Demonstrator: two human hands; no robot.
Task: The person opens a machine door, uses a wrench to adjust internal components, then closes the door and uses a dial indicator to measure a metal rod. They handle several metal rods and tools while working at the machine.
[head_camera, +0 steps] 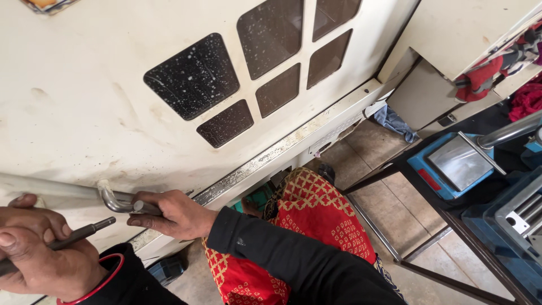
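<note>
While the right hand (175, 214) closed its fingers around the bent end of a metal handle bar (116, 201), the bar lay flat along the lower part of a big cream-coloured panel (84, 101), its long straight run leading off from the bend to the picture's left edge. Just below the bar, the left hand (36, 248) was clenched around a dark screwdriver (79, 234), whose slim tip pointed up toward the bar's bend and stopped just short of it, with the right hand's fingertips close beside that tip. Both wrists wore black sleeves (282, 254), and a red bangle (101, 282) ringed the left one. Above the bar, the panel carried a cluster of dark mesh windows (195, 76), speckled with pale spots, and its surface was scuffed and stained. Beyond the bar's bent end ran the panel's worn metal edge strip (271, 152), and under that edge a red cloth with a gold lattice pattern (316, 214) lay below the right forearm. Farther from the bar, past the cloth, a tiled floor (395, 197) showed, then a dark metal frame (418, 248) and blue machines (451, 164), while a crumpled blue rag (395, 121) lay by the panel's far corner.
</note>
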